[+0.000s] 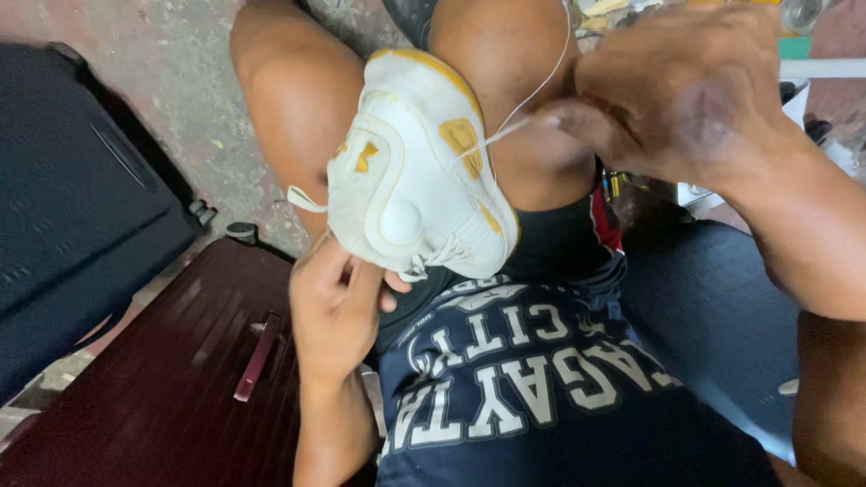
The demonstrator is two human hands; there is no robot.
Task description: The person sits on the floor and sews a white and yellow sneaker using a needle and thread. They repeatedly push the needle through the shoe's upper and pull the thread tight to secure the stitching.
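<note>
A white sneaker [410,180] with yellow trim rests between my bare knees, toe pointing away. My left hand [332,307] grips the shoe's near end from below, fingers closed on its edge. My right hand [672,90] is raised at the upper right, fingers pinched on a thin white thread [528,101] that runs taut from the shoe's side up past my knee. What my fingertips pinch besides the thread is hidden.
A dark red hard-shell suitcase [171,388] lies at the lower left, a black suitcase [72,207] beyond it on the concrete floor [180,81]. I wear dark shorts with white lettering [523,379]. Small clutter sits at the top right.
</note>
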